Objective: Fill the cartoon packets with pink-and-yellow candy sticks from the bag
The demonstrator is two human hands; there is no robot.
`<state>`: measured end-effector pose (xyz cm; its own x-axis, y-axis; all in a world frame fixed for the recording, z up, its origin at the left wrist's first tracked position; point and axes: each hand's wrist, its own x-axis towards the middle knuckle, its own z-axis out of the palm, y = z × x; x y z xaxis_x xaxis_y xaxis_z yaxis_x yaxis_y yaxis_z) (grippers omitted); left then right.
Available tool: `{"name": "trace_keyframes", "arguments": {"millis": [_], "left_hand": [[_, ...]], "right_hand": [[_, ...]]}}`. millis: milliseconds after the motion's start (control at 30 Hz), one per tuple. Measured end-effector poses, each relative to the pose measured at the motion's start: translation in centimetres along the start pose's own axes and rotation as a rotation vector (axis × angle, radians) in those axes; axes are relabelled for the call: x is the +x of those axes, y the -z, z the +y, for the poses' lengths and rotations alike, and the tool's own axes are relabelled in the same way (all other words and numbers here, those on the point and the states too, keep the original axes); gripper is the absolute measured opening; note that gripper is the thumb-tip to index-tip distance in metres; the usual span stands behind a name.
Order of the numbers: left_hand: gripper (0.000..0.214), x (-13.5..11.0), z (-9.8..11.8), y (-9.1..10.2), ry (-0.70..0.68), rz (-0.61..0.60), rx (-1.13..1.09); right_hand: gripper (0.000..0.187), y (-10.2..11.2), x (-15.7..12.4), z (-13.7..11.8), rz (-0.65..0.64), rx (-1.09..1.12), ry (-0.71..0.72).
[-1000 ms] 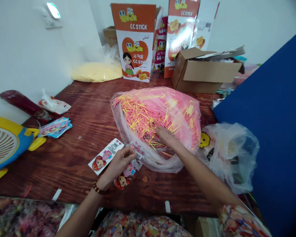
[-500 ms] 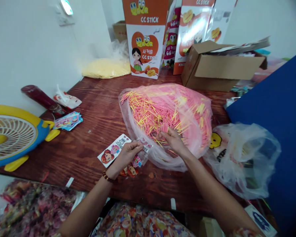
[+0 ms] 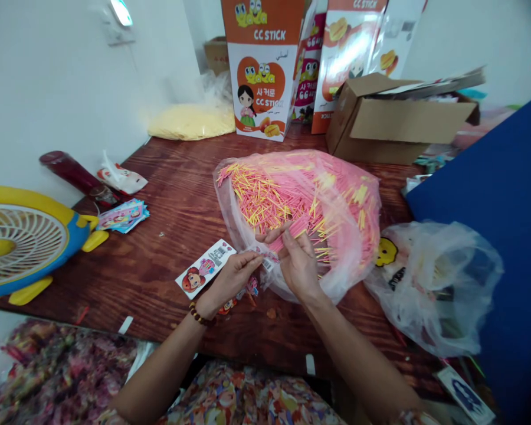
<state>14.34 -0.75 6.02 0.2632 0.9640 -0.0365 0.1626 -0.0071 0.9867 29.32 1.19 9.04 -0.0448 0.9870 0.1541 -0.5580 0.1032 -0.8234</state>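
A clear plastic bag (image 3: 336, 177) full of thin pink and yellow sticks (image 3: 287, 200) lies open on the brown wooden table (image 3: 172, 177). My right hand (image 3: 297, 265) sits at the bag's mouth, fingers closed round a small bunch of pink sticks. My left hand (image 3: 232, 277) pinches a small clear printed packet (image 3: 250, 286) right beside it, fingertips nearly touching the right hand. Another printed packet (image 3: 206, 268) with a cartoon figure lies flat on the table just left of my left hand.
A yellow and blue fan (image 3: 22, 242) stands at the left edge. CC Stick cartons (image 3: 261, 65) and a brown cardboard box (image 3: 393, 118) line the back. A crumpled clear bag (image 3: 438, 283) and a blue board (image 3: 491, 195) fill the right. Loose packets (image 3: 121, 215) lie left.
My right hand has drawn back out of the stick pile with some pink sticks and come toward my left hand. The left hand has kept its packet and shifted slightly right.
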Motion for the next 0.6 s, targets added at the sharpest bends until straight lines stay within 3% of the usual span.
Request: {"name": "trace_keyframes", "arguments": {"millis": [333, 600], "left_hand": [[0.042, 0.0, -0.2, -0.5, -0.023, 0.022, -0.028], [0.043, 0.4, 0.5, -0.8, -0.053, 0.022, -0.035]], "right_hand": [[0.011, 0.8, -0.6, 1.4, 0.121, -0.002, -0.015], [0.011, 1.0, -0.7, 1.7, 0.091, -0.148, 0.022]]}}
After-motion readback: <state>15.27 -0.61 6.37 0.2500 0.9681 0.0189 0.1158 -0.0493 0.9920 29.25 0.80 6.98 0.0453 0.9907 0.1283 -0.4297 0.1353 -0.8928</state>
